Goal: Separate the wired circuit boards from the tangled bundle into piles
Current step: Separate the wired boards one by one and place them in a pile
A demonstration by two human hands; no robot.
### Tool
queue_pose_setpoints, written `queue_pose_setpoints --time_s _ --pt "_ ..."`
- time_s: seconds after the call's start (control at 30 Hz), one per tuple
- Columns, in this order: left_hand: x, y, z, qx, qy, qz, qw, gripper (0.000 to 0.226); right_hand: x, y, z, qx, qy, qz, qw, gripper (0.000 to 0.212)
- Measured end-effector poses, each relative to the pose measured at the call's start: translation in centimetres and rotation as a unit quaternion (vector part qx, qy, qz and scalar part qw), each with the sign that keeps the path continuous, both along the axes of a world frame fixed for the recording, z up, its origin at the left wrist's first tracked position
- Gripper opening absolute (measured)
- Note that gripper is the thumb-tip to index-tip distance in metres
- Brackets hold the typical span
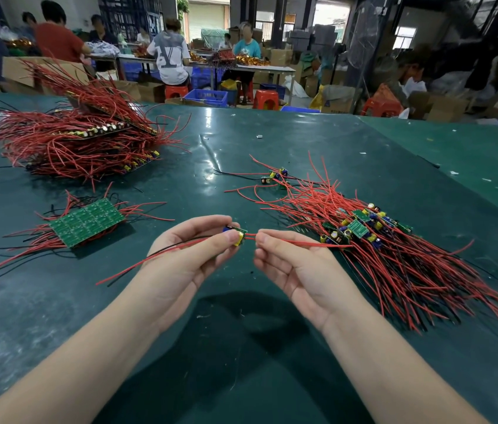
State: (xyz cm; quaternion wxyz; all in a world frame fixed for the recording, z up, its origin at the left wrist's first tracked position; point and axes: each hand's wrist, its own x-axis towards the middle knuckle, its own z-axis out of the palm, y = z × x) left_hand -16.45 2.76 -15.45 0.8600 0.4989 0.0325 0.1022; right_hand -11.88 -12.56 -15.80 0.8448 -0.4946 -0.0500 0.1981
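Hands meet above the middle of the dark green desk (241, 142), palms turned up toward the camera. The left hand (186, 255) pinches a small circuit board (236, 234) between thumb and fingertips; the board carries a yellow part and a blue part, and its red and black wires trail down to the left across the palm and past the wrist. The right hand (296, 264) pinches a red wire (302, 242) just beside that board, thumb and forefinger closed on it, the other fingers loosely curled. This wire runs off to the right as far as the pile there; whether it ends at that pile cannot be told.

That pile of separated boards (360, 229) lies on the desk to the right of the hands, small green boards with yellow and blue parts heaped together, their red wires fanned out toward the near right edge. A few more small boards (276, 175) lie apart behind it, nearer the desk's middle.

To the left of the hands a green panel of joined boards (88, 221) lies flat, face up, with red and black wires spreading from beneath it. Farther back on the left sits the large tangled bundle (82, 139), stacked panels bristling with red wires.

Beyond the desk, people sit on red stools (266, 99) at long tables, with blue crates (208, 96) and cardboard boxes around them
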Motion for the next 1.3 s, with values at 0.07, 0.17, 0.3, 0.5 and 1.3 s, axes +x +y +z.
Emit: queue_pose_setpoints --time_s 0.07,0.17,0.3,0.5,1.3 --pt "0.0 0.1 0.0 0.006 -0.005 0.002 1.000 0.023 -0.1 0.1 0.0 -0.003 0.018 0.010 1.000 0.013" --pt "0.0 0.1 0.0 0.011 -0.009 0.005 1.000 0.022 -0.1 0.1 0.1 0.006 0.029 0.013 0.999 0.013" --pt "0.1 0.1 0.1 0.002 -0.014 0.021 1.000 0.025 0.1 -0.2 0.3 0.029 0.030 0.007 0.999 0.013" --pt "0.0 0.3 0.2 -0.008 -0.005 0.023 1.000 0.021 0.1 -0.2 0.1 -0.023 0.010 0.011 1.000 0.007" --pt "0.0 0.6 0.2 -0.027 0.038 0.011 0.999 0.023 -1.1 0.2 0.1 -0.160 -0.308 -0.094 0.933 0.017"
